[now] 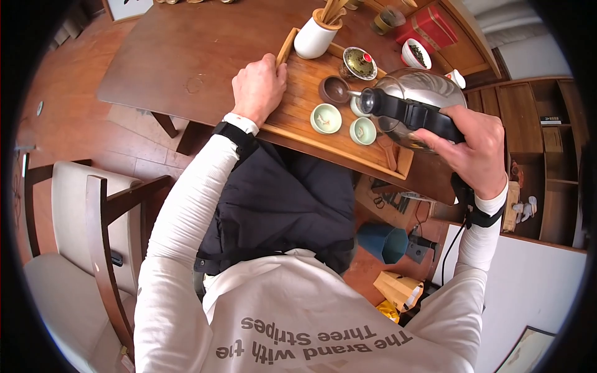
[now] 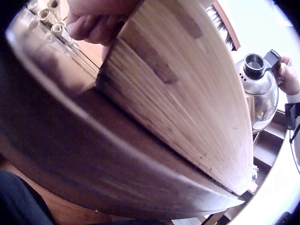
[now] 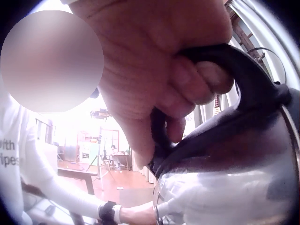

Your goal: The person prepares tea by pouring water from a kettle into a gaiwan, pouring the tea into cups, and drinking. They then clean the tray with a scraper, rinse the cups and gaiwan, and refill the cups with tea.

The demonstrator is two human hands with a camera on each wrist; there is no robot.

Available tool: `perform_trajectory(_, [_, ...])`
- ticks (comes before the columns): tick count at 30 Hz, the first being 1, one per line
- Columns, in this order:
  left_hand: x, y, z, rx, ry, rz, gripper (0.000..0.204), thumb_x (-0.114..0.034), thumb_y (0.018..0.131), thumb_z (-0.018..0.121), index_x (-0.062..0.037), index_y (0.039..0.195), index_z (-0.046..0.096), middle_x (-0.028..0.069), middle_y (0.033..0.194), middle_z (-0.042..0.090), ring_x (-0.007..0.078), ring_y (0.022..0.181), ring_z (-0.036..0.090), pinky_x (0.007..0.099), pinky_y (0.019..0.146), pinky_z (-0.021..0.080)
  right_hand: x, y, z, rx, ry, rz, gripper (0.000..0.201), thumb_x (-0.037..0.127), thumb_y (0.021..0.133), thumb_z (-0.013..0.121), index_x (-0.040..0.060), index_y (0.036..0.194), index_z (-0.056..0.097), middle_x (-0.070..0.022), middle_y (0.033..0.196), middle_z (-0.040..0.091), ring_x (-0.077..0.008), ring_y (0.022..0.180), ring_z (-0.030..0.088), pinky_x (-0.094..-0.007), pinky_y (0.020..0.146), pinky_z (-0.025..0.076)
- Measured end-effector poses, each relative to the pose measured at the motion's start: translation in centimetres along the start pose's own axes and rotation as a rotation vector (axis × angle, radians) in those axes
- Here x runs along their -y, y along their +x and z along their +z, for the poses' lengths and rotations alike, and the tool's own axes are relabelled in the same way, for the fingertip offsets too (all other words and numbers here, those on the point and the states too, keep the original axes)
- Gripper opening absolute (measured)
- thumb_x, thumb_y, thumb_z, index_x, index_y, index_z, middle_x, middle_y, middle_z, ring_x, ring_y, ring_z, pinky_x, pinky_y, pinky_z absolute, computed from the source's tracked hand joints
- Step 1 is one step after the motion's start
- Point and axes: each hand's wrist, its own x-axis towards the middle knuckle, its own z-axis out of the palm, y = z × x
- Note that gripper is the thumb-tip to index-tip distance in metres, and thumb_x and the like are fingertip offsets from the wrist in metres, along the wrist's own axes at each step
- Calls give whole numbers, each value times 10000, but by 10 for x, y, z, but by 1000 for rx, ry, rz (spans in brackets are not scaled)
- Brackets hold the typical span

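My right hand (image 1: pixel 476 146) grips the black handle of a shiny metal kettle (image 1: pixel 429 87), fingers curled round it in the right wrist view. The kettle is over the right part of a wooden tea tray (image 1: pixel 289 121), its front end close to a small brown clay bowl (image 1: pixel 329 93). My left hand (image 1: pixel 256 90) holds the tray's left edge, with curled fingers (image 2: pixel 91 28) against its end. Pale green cups (image 1: pixel 326 118) stand on the tray, one partly hidden behind the kettle. A lidded bowl (image 1: pixel 359 62) with a red knob sits behind them.
A white holder (image 1: pixel 317 38) with wooden tools stands at the tray's back left. A wooden scoop (image 1: pixel 388 152) lies front right. Behind are a white bowl of dark leaves (image 1: pixel 415 54) and a red box (image 1: pixel 429 30). A blue bin (image 1: pixel 382 242) stands below, chairs (image 1: pixel 81 205) at left.
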Motion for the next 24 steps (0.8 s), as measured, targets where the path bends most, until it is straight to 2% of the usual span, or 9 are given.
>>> perform_trajectory(3, [0, 0, -1, 6, 0, 0, 315, -310, 978, 627, -2, 920, 660, 237, 832, 726, 448, 807, 710, 536, 758, 565, 5, 2, -2, 16, 46, -39, 414, 290, 711, 945, 23, 752, 632, -126, 607, 550, -310, 496, 537, -351, 471, 415])
perform_trajectory(9, [1, -1, 0, 6, 0, 1, 320, -313, 981, 624, -1, 917, 659, 239, 826, 724, 450, 804, 709, 536, 758, 565, 15, -5, -18, 138, 176, 11, 386, 252, 673, 957, 10, 797, 684, -128, 627, 589, -311, 506, 556, -349, 483, 434])
perform_trajectory(14, [0, -1, -1, 18, -16, -9, 317, -313, 983, 623, -4, 921, 660, 238, 828, 725, 450, 809, 708, 537, 763, 564, 9, -12, -24, 194, 81, 46, 380, 269, 700, 938, 20, 763, 658, -136, 624, 594, -328, 511, 555, -359, 485, 441])
perform_trajectory(16, [-1, -1, -3, 21, -14, -15, 315, -314, 983, 622, -6, 927, 661, 236, 834, 727, 450, 815, 709, 536, 767, 565, 2, -12, -22, 225, -5, 50, 356, 232, 701, 938, 13, 804, 677, -122, 643, 593, -300, 543, 596, -348, 513, 449])
perform_trajectory(21, [0, 0, -1, 22, 8, -15, 316, -317, 984, 621, -6, 939, 663, 238, 849, 730, 448, 824, 711, 532, 771, 566, -9, -2, -8, 162, -58, 2, 336, 217, 734, 927, 6, 837, 687, -116, 649, 598, -285, 542, 598, -345, 514, 449])
perform_trajectory(23, [0, 0, -1, 27, 6, -16, 318, -318, 984, 621, -6, 943, 663, 239, 853, 730, 448, 826, 712, 532, 773, 566, -3, 6, 0, 15, -1, -29, 430, 311, 745, 919, 35, 715, 591, -129, 599, 560, -319, 498, 532, -361, 472, 418])
perform_trajectory(24, [-1, 0, -1, 28, 10, -16, 317, -317, 984, 622, -6, 944, 664, 241, 854, 730, 448, 827, 712, 531, 774, 566, -3, 6, -1, 26, -15, -47, 402, 297, 739, 926, 31, 747, 626, -126, 613, 578, -311, 504, 547, -349, 474, 426])
